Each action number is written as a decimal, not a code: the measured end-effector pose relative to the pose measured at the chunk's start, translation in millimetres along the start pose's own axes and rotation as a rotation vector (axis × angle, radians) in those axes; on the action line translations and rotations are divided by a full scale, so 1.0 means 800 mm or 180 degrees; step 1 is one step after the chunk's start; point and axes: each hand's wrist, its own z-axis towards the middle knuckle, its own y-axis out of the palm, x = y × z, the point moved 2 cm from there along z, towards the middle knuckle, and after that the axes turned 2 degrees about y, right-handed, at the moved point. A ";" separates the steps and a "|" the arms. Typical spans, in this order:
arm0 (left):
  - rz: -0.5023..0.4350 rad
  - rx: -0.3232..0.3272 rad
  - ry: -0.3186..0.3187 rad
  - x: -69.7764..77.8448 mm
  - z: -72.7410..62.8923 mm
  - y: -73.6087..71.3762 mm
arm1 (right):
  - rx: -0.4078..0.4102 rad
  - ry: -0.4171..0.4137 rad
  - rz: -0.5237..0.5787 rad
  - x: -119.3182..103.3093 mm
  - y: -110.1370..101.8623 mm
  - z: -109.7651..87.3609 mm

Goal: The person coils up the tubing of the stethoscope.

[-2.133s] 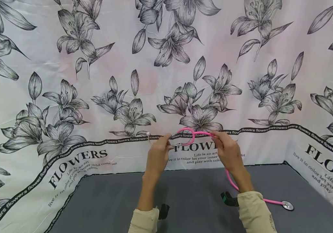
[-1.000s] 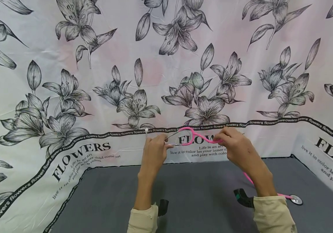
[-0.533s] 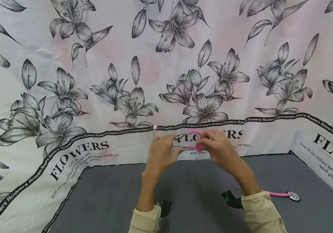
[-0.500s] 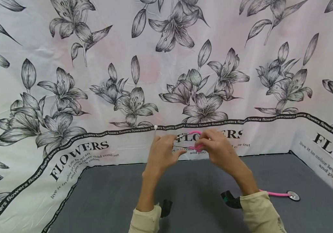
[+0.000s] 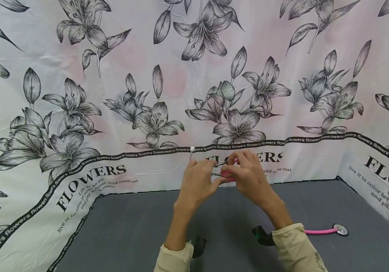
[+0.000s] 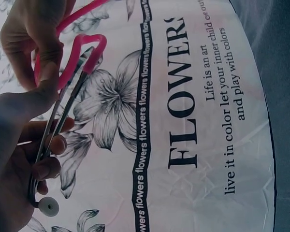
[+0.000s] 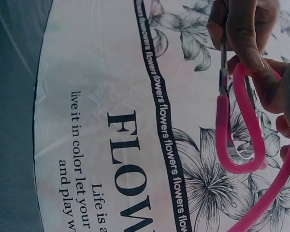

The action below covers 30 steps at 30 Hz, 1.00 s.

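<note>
A stethoscope with pink tubing point(image 7: 222, 125) is held up between both hands, before the backdrop. My left hand point(image 5: 196, 185) grips its metal ear tubes point(image 6: 63, 113), fingers curled round them; a white ear tip point(image 6: 49, 206) sticks out past that hand. My right hand point(image 5: 250, 179) pinches the pink tubing, which bends back in a loop beside the metal tubes. The two hands are close together, thumb near thumb. The round chest piece point(image 5: 340, 229) lies on the grey table at the right, and my right forearm and sleeve hide part of the tubing leading to it.
A grey table point(image 5: 130, 230) spreads below the hands. Behind it hangs a white cloth point(image 5: 167, 166) printed with lilies and lettering, and the cloth also runs along the left and right sides. Black straps point(image 5: 262, 236) show by both wrists.
The right hand has moved left along the tubing toward the left hand, and the loop is now folded near the metal tubes. The left hand has shifted slightly right. The chest piece stays on the table.
</note>
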 end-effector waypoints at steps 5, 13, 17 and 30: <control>0.0113 0.0068 0.0087 0.004 0.001 0.000 | 0.0051 -0.0061 -0.0047 0.000 0.002 0.001; 0.0224 0.0108 0.0103 0.010 0.002 0.000 | 0.0092 -0.0060 -0.0075 0.002 0.002 0.001; 0.0290 0.0139 0.0071 0.014 0.003 0.001 | 0.0095 -0.0077 -0.0086 0.005 0.005 0.000; 0.0403 0.0102 -0.0022 0.013 0.003 0.000 | -0.0231 -0.0081 0.0556 0.006 0.006 0.000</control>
